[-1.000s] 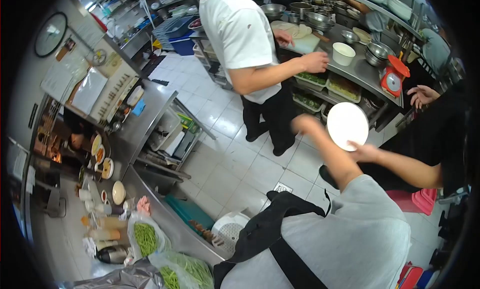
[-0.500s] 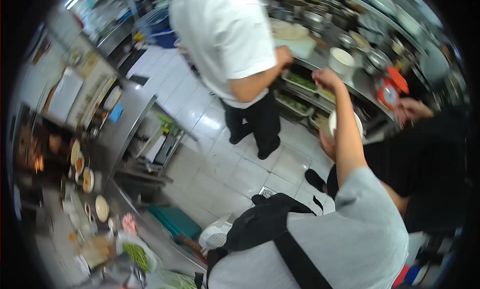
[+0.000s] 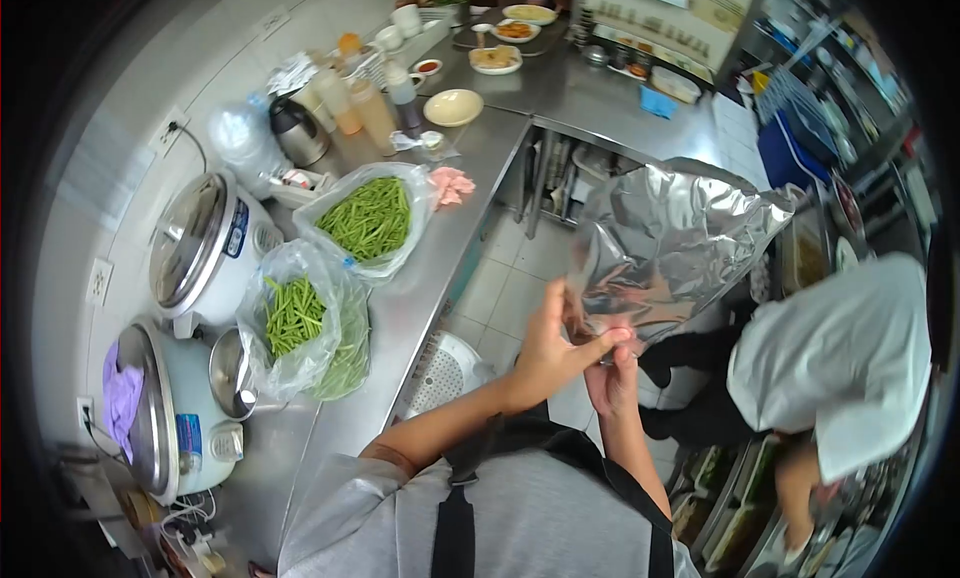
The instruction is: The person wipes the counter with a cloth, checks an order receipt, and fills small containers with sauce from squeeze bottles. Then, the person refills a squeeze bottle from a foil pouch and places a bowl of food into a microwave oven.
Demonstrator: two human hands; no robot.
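A large crinkled silver foil bag (image 3: 670,238) is held up in front of me over the floor gap beside the counter. My left hand (image 3: 555,346) grips its lower left part, with the thumb pointing right. Just right of it, my right hand (image 3: 612,380) pinches the bag's bottom edge, the two thumbs close together. What the bag contains is hidden. On the steel counter to the left lie two clear plastic bags of cut green beans, one farther back (image 3: 368,218) and one nearer (image 3: 295,316). A pink cloth (image 3: 452,185) rests beside the farther one.
Two large lidded cookers (image 3: 215,243) line the wall at left. Squeeze bottles (image 3: 372,116), a metal jug (image 3: 298,130) and a cream bowl (image 3: 453,107) stand farther back. A co-worker in a white shirt (image 3: 835,363) bends at right. A white perforated basket (image 3: 440,373) is below the counter edge.
My view has swung left, from the shelf side to the counter with the beans. My outstretched arm has come back, and both hands now hold the foil bag. The white-shirted co-worker now appears at right.
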